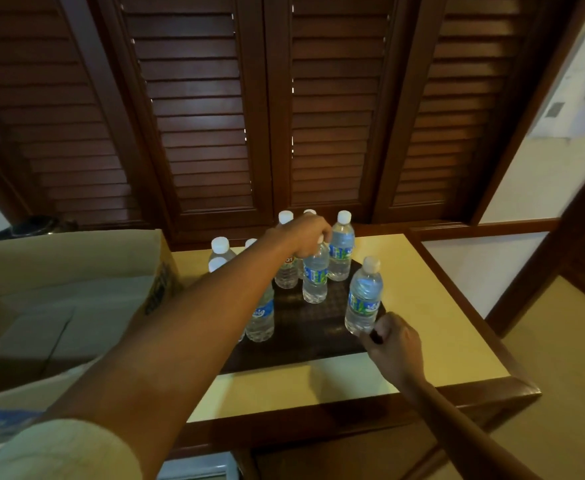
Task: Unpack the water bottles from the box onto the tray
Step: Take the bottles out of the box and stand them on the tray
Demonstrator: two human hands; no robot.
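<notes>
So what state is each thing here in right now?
Left hand: closed over a bottle top.
Held bottle: upright on the tray.
Right hand: at the tray's near corner.
Nearest bottle: upright, capped.
Tray: flat on the table.
Box: open, looks empty.

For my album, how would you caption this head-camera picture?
Left hand grips a bottle's top on the dark tray; right hand holds the tray's edge.
</notes>
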